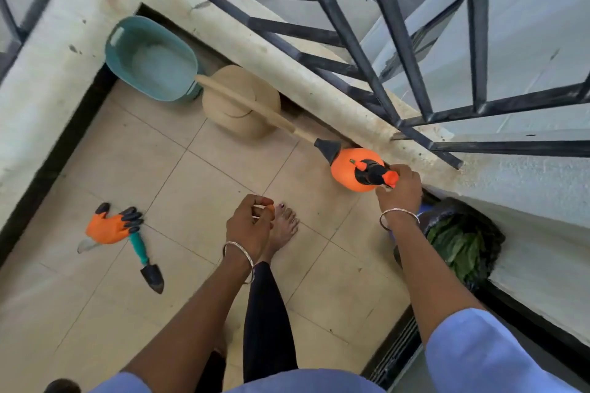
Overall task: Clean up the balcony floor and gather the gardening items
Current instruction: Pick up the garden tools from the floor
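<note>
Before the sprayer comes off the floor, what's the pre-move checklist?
1. Right hand grips the orange sprayer at its top: ok.
2. Left hand free: cannot tell; its fingers are curled and what they hold is unclear.
3. Lift path: not ok; the wooden handle ends right at the sprayer and may catch.
4. Glove and trowel gathered: not ok, both on the tiles.
5. Teal basin upright by the wall: ok.
</note>
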`<state>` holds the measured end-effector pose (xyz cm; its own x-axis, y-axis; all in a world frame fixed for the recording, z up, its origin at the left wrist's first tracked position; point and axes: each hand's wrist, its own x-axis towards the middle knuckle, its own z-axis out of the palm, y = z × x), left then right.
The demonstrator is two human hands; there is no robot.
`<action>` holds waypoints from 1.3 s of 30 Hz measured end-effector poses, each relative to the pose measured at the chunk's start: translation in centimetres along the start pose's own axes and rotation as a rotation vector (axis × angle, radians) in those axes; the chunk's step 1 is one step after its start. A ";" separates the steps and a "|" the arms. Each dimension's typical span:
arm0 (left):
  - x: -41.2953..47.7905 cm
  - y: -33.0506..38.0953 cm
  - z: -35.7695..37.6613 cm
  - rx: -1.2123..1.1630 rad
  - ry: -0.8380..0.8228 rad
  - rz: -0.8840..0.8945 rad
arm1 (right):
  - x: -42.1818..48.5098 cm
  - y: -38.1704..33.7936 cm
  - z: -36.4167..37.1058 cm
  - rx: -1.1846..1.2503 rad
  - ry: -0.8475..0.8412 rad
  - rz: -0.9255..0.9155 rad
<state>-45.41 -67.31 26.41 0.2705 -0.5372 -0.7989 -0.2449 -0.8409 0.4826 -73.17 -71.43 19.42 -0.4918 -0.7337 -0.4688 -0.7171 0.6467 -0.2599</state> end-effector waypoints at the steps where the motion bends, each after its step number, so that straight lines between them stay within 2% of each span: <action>1: -0.2 -0.4 -0.5 -0.011 0.011 -0.005 | -1.0 -0.2 -0.1 0.009 0.039 -0.003; 4: -1.1 -2.3 -2.3 -0.057 0.061 -0.022 | -4.7 -1.2 0.3 0.058 0.171 -0.076; 7: -2.6 -4.5 -4.0 -0.128 0.116 -0.023 | -8.8 -2.5 1.7 0.132 0.202 -0.176; 14: -7.1 -12.6 -9.4 -0.323 0.287 -0.021 | -20.9 -5.4 8.1 0.271 0.109 -0.351; 21: -13.5 -23.8 -16.2 -0.523 0.487 -0.166 | -34.2 -6.8 14.2 0.260 -0.044 -0.456; 24: -15.8 -27.6 -18.9 -0.608 0.563 -0.233 | -38.5 -7.4 16.1 0.182 -0.145 -0.519; 32: -17.0 -35.9 -23.4 -0.874 0.700 -0.335 | -44.0 -11.8 21.7 -0.109 -0.389 -0.869; 39: -16.0 -43.4 -23.6 -1.129 0.831 -0.483 | -44.2 -17.0 30.9 -0.688 -0.685 -1.145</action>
<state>-17.14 -23.77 26.68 0.6509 0.2470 -0.7179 0.7519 -0.3405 0.5645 -23.94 -43.57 18.54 0.6611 -0.3983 -0.6359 -0.7248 -0.5581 -0.4040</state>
